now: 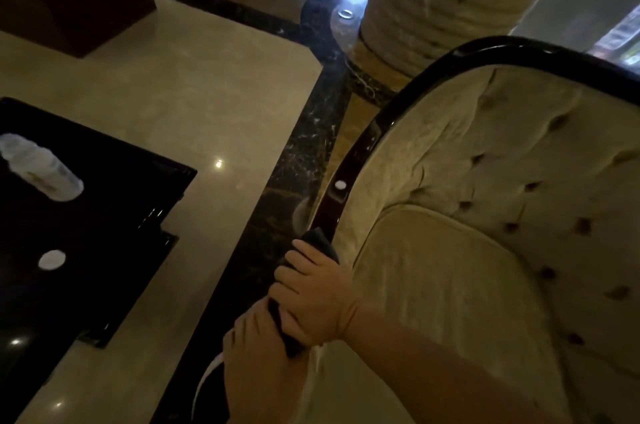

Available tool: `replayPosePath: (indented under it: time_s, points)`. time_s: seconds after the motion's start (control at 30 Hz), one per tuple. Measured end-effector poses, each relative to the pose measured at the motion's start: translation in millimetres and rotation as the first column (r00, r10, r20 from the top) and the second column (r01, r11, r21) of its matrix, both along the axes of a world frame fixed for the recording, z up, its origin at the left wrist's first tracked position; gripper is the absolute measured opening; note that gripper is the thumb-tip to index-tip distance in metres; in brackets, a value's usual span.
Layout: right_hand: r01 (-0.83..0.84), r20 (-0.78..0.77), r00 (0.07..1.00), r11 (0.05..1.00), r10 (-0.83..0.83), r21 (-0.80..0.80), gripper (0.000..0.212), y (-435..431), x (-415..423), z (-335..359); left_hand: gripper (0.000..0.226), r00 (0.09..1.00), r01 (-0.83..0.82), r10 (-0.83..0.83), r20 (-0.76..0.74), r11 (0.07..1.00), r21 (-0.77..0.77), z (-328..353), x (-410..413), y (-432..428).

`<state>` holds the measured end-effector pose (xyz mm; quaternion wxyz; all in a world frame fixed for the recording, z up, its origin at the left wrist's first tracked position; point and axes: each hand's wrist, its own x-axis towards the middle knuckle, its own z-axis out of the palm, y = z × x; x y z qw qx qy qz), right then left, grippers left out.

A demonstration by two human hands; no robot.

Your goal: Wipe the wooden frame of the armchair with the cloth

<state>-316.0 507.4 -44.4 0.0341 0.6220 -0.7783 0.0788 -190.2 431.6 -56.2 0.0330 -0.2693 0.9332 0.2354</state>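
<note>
Here the right hand [311, 292] is closed over the dark cloth [320, 245], pressing it on the wooden frame [341, 181] at the chair's arm. The left hand [256, 344] seems to pinch the cloth's lower end. The unwiped rail runs up and away, curving over the chair back.

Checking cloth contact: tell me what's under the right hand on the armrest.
Under the right hand lies the dark cloth, on the wooden frame. The frame beneath is covered. The left hand is alongside.
</note>
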Motion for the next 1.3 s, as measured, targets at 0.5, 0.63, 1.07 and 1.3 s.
replayPosePath:
  time_s: [0.5,0.63,1.07,1.3]
  points:
    - [0.294,-0.122,0.951,0.951,-0.282,0.093,0.051,8,-169,40,0.12,0.982,-0.072,0.078,-0.173,0.997,0.036,25,-169,6]
    - [0.324,-0.156,0.943,0.919,-0.294,0.224,0.051,14,-255,50,0.121,0.984,-0.045,0.045,-0.171,0.999,0.003,34,-246,2]
    - [0.652,-0.346,0.711,0.758,-0.612,-0.002,0.047,87,-457,129,0.116,0.961,0.152,-0.169,-0.219,0.984,-0.093,41,-419,16]
    - [0.765,-0.22,0.578,0.616,-0.786,-0.189,0.042,120,-489,130,0.106,0.896,0.313,-0.334,-0.291,0.943,-0.117,73,-505,41]
